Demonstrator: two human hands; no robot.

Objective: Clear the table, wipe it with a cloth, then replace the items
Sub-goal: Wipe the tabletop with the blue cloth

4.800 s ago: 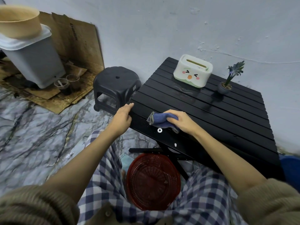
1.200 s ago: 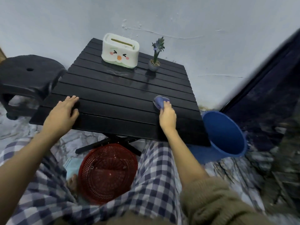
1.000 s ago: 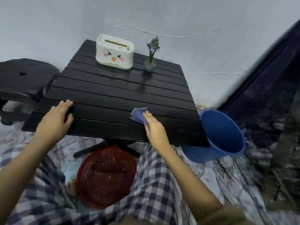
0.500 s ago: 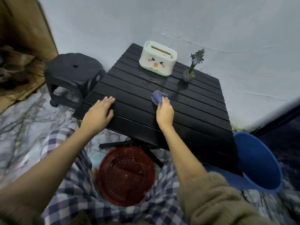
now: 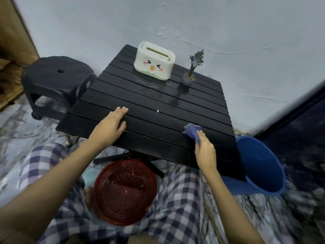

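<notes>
Two hands: both at the near half of the black slatted desk (image 5: 158,103)
Left hand (image 5: 109,127): flat and spread, palm down by the near edge; holds nothing; likely bracing the light folding desk against the push of wiping
Right hand (image 5: 204,152): closed over the blue cloth (image 5: 192,132), pressing it onto the slats near the right corner
Tissue box (image 5: 154,60): at the far edge by the wall; the potted plant (image 5: 190,74) just beside it, apart; both seem parked out of the wiping path
Blue bucket (image 5: 260,166): on the floor beside the right corner; probably for rinsing
Red basket (image 5: 124,192): on the floor under the near edge
</notes>
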